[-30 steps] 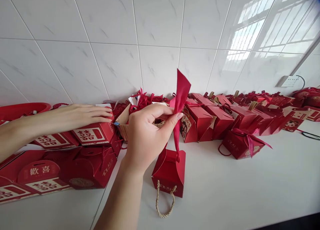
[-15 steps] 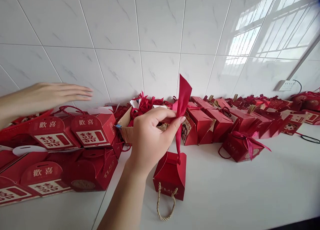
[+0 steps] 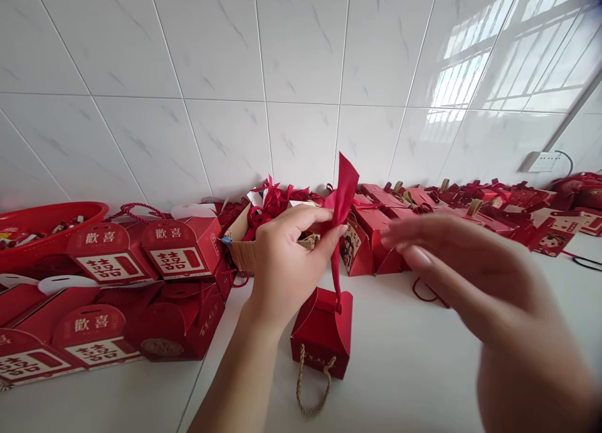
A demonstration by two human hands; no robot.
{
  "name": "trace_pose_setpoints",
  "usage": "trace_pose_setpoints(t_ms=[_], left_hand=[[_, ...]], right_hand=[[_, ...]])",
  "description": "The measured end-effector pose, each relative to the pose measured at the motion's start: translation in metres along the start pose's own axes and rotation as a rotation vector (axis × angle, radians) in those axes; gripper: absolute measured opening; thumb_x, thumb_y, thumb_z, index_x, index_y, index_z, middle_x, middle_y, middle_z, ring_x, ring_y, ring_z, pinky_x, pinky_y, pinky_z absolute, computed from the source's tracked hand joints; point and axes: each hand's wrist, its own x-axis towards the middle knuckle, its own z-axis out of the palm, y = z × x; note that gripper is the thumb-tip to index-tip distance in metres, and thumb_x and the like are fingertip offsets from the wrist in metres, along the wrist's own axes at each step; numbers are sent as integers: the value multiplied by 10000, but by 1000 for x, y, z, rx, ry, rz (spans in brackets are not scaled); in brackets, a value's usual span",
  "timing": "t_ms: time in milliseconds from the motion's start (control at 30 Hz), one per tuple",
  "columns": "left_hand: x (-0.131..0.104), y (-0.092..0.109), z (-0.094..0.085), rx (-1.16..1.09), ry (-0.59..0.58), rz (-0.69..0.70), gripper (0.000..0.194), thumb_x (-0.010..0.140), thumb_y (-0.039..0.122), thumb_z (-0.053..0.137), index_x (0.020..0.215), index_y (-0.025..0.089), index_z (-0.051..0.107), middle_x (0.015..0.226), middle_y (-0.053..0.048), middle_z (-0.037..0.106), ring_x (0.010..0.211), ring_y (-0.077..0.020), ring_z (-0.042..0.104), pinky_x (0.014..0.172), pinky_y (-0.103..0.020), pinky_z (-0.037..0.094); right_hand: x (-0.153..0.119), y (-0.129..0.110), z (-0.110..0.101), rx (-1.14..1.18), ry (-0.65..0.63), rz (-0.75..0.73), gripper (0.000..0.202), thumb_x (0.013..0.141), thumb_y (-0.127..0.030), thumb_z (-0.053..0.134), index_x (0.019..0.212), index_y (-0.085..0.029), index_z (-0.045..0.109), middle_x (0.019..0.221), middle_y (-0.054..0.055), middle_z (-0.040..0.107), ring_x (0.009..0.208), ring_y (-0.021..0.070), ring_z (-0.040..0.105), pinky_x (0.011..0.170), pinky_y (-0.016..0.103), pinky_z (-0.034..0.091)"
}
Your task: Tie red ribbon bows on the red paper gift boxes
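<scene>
A red ribbon (image 3: 345, 188) is being pinched by the left hand (image 3: 282, 264) above a small red box (image 3: 324, 326). The blurred right hand (image 3: 470, 276) is being held open. Left of the left hand, gift boxes (image 3: 169, 245) printed "歡喜" are being displayed.

A home counter used for packing. White tiled wall (image 3: 211, 57) and wall socket (image 3: 538, 161) stand beyond the hands; red gift boxes (image 3: 179, 251) crowd the white worktop (image 3: 423, 358).

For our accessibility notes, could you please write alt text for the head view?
A left hand pinches a red ribbon rising from a red gift box on a white counter; the open right hand, blurred, hovers nearby.
</scene>
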Motion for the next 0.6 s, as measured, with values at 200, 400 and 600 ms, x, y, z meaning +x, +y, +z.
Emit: trace_pose_setpoints(t_ms=[200,400,600], left_hand=[[-1,7,-1,82,-17,70,103,774,147,687,859,201,706,865,-29,707,776,-159,661,700,-302,601],[-2,10,1,83,-28,75,96,786,152,681,870,194,700,844,-14,704,761,-138,657,652,-259,593],[-2,7,3,59,-15,76,82,767,159,702,841,196,698,832,-15,707,755,-144,659,686,-279,600]], right_hand=[[36,13,37,229,124,58,211,814,-301,685,1010,-224,677,959,45,704,853,175,677,690,293,579],[33,26,46,425,101,29,42,833,-245,664,858,-221,687,840,2,694,765,137,662,671,266,564],[29,15,34,295,144,36,95,855,-227,634,942,-235,673,901,15,680,808,154,655,672,278,562]])
